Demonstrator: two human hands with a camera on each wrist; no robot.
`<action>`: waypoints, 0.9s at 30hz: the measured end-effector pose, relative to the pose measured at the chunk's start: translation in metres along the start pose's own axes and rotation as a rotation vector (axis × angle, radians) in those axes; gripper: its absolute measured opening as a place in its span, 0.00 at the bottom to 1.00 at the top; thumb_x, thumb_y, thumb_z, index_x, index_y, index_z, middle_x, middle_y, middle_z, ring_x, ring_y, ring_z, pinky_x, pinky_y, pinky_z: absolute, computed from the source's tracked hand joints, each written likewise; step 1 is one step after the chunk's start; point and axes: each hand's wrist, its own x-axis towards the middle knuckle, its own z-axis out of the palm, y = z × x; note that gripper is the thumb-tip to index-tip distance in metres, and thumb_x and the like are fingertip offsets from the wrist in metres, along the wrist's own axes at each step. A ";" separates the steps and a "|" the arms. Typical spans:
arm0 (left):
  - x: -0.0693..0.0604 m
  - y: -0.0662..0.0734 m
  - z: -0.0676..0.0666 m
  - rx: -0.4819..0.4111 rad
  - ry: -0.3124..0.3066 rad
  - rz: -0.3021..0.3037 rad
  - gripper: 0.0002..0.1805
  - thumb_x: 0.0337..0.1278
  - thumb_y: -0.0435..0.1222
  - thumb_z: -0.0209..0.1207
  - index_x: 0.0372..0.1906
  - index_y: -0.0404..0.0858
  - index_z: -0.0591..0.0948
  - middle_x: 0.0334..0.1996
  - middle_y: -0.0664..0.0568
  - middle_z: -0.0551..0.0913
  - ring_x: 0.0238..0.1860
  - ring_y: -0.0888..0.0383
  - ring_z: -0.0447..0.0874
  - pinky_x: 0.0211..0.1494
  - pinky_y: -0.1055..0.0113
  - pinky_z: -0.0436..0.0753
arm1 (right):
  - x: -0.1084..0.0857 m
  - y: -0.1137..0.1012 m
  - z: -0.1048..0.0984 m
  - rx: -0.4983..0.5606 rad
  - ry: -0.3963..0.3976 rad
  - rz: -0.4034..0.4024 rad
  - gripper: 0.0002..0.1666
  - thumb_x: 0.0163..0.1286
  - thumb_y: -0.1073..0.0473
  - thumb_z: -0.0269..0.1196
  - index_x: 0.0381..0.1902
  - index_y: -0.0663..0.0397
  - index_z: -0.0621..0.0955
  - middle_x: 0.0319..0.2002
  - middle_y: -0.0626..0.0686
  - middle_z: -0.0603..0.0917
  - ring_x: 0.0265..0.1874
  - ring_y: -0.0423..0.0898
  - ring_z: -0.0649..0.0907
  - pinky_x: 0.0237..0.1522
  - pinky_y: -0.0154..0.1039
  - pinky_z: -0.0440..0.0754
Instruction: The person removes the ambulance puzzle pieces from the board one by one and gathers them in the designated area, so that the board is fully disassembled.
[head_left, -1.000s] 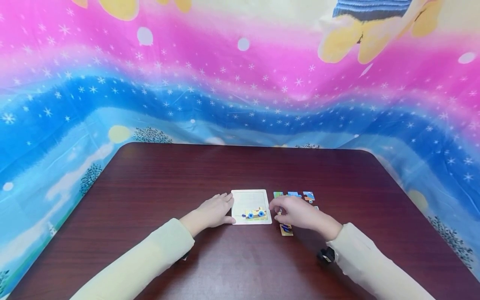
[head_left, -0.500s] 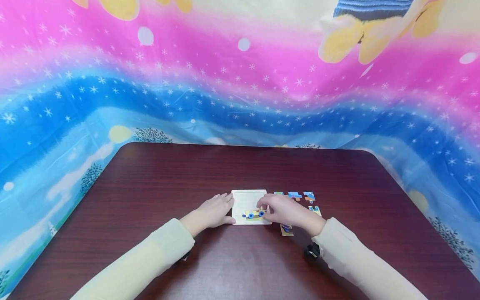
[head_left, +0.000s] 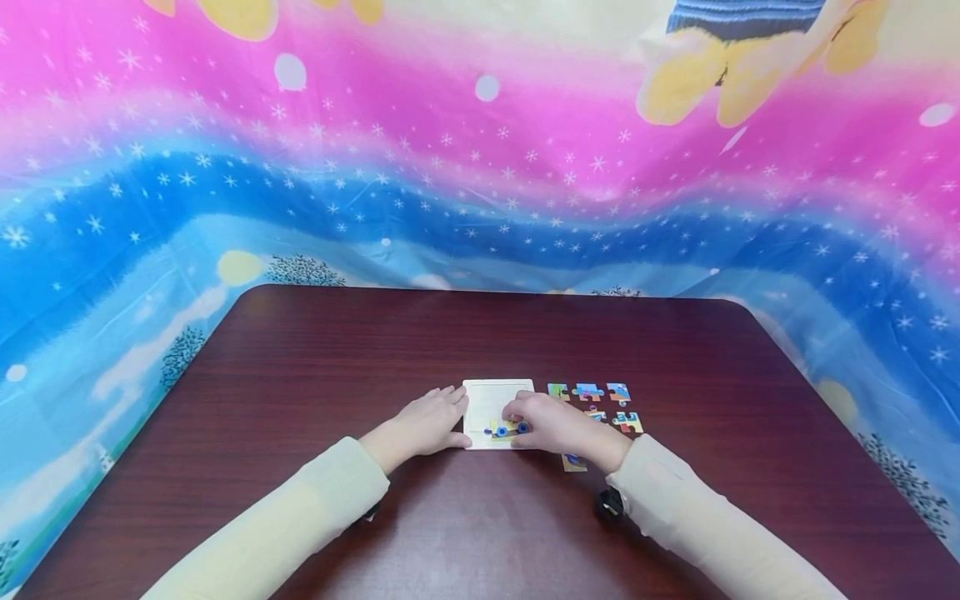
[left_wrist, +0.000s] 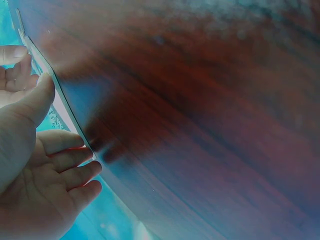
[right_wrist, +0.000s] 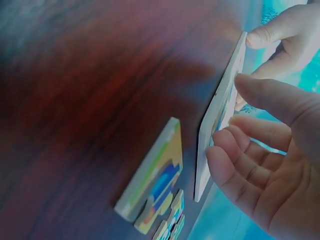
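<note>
My left hand (head_left: 429,422) rests at the left edge of a pale square puzzle tray (head_left: 480,400), its fingers fairly straight and its thumb at the near left corner. A yellow puzzle section with blue wheels (head_left: 502,432) lies in the tray's lower part. Over that section is my right hand (head_left: 558,425), fingers bent and thumb apart from them. In the right wrist view its fingertips (right_wrist: 215,152) reach the tray's surface. Whether they pinch a puzzle piece cannot be made out. The hand covers the tray's right side.
Several loose jigsaw pieces (head_left: 588,392) lie right of the tray in rough rows. A lone piece with blue on it (head_left: 574,463) is nearest the person. All lie on a dark red-brown table (head_left: 360,333). A colourful printed cloth (head_left: 450,183) hangs behind it.
My right hand has moved left from the loose pieces to above the wheeled section in the tray, uncovering some pieces at the right. The left hand has stayed at the tray's edge.
</note>
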 end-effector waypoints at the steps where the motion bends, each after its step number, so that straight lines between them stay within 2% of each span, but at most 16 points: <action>1: 0.000 0.000 0.000 0.000 0.001 0.001 0.36 0.55 0.51 0.58 0.60 0.27 0.69 0.63 0.38 0.65 0.64 0.44 0.61 0.66 0.56 0.61 | 0.000 0.000 0.001 -0.013 0.002 0.001 0.18 0.54 0.57 0.69 0.42 0.57 0.82 0.32 0.46 0.76 0.26 0.39 0.71 0.30 0.34 0.74; 7: -0.001 0.000 -0.001 -0.005 0.002 0.005 0.37 0.55 0.51 0.59 0.60 0.27 0.69 0.63 0.38 0.65 0.63 0.43 0.62 0.66 0.56 0.61 | 0.000 -0.003 0.003 -0.061 0.016 0.007 0.15 0.53 0.56 0.70 0.39 0.55 0.83 0.31 0.47 0.76 0.27 0.39 0.72 0.30 0.35 0.75; 13: -0.001 0.000 -0.001 -0.006 0.009 0.016 0.36 0.54 0.50 0.59 0.59 0.26 0.69 0.62 0.37 0.66 0.63 0.43 0.62 0.65 0.55 0.61 | 0.002 -0.005 0.002 -0.064 0.002 0.039 0.15 0.52 0.56 0.71 0.35 0.53 0.78 0.30 0.45 0.73 0.25 0.40 0.70 0.27 0.35 0.73; 20: -0.001 0.001 -0.001 -0.009 0.009 0.014 0.36 0.54 0.50 0.60 0.59 0.26 0.70 0.62 0.37 0.66 0.63 0.43 0.62 0.65 0.56 0.61 | 0.005 -0.004 0.001 -0.001 -0.020 0.080 0.18 0.51 0.57 0.72 0.32 0.51 0.73 0.25 0.44 0.72 0.23 0.41 0.70 0.24 0.35 0.70; 27: -0.001 0.001 -0.002 -0.011 0.000 0.009 0.36 0.55 0.50 0.59 0.60 0.26 0.69 0.62 0.38 0.66 0.63 0.43 0.61 0.66 0.56 0.61 | 0.005 -0.001 0.000 0.071 -0.039 0.099 0.15 0.53 0.66 0.68 0.36 0.52 0.75 0.26 0.44 0.75 0.25 0.41 0.73 0.27 0.35 0.73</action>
